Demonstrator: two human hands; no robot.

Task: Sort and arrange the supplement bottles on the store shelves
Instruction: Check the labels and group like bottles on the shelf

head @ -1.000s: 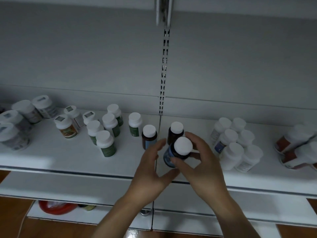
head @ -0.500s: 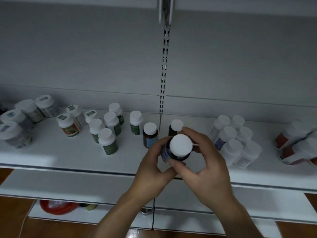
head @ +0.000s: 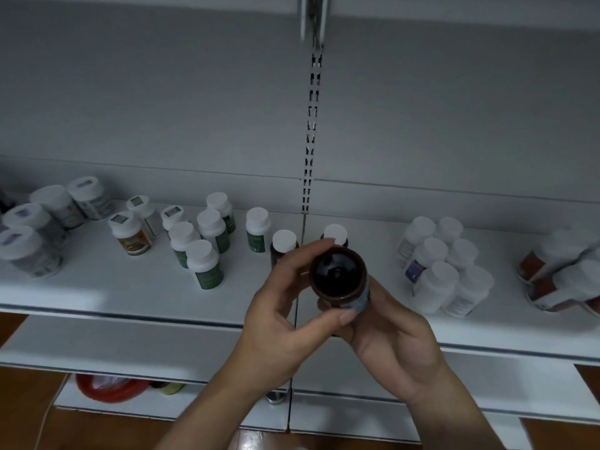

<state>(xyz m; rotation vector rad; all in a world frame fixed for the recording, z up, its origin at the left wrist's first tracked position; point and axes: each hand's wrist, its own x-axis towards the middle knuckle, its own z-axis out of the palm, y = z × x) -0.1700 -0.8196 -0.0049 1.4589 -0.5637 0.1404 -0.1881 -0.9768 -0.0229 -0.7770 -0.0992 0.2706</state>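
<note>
Left hand [head: 279, 316], right hand [head: 394, 347] round maybe-upturned bottle [head: 337, 276]

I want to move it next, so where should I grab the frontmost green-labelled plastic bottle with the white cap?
The frontmost green-labelled bottle stands upright, so probably grip round its white cap from the front right. The white shelf is bare there, while a neighbouring green-labelled bottle crowds its back left.

Dark brown round plastic supplement bottle [head: 337, 276] with a blue label, tipped so its dark base faces the camera, gripped between the left hand [head: 276, 319] and right hand [head: 389, 339].
</note>
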